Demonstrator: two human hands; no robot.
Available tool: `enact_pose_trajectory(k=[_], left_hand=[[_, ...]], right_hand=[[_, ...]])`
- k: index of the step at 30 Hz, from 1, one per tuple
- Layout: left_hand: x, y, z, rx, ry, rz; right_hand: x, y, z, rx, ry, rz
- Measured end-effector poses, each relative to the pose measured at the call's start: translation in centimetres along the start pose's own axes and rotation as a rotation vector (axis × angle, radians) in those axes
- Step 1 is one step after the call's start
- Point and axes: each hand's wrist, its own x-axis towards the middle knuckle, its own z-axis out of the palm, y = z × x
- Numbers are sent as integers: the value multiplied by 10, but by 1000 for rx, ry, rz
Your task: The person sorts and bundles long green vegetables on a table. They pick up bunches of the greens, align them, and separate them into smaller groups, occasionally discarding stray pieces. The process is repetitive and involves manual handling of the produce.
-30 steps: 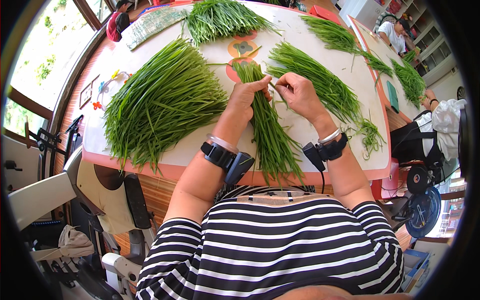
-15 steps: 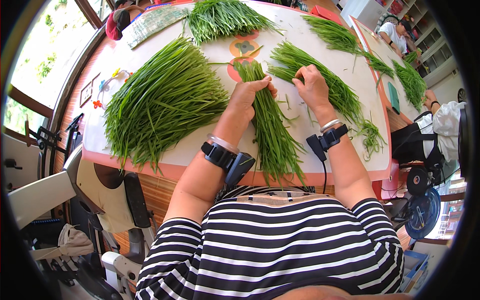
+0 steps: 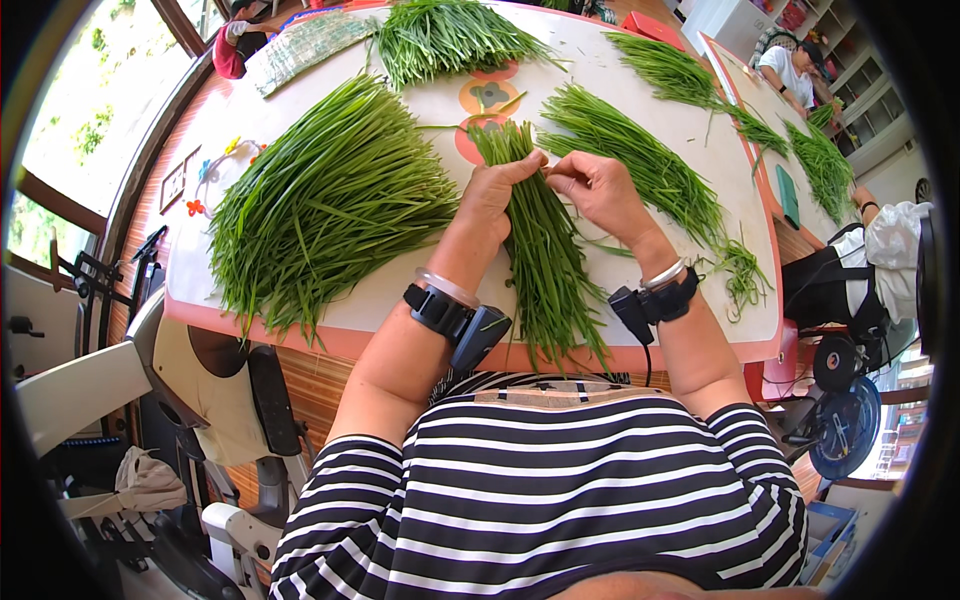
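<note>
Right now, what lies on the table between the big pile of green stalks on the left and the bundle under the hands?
In the head view, only bare white tabletop separates the big pile from the bundle under both hands.

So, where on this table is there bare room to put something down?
Bare patches on the table: between the large left pile of greens and the bunch under both hands, and at the near right corner beside the right hand. It is crowded along the far edge and right side, where more greens lie.
</note>
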Motion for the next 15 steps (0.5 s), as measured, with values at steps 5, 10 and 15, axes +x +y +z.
enact_pose_trajectory(k=[5, 10, 15], left_hand=[[-2, 0, 8, -36, 26, -17], [-2, 0, 5, -41, -4, -3], [-1, 0, 3, -28, 0, -11]], right_hand=[[17, 39, -25, -413, 183, -74], [18, 58, -23, -644, 166, -3], [16, 53, -20, -682, 186, -78]])
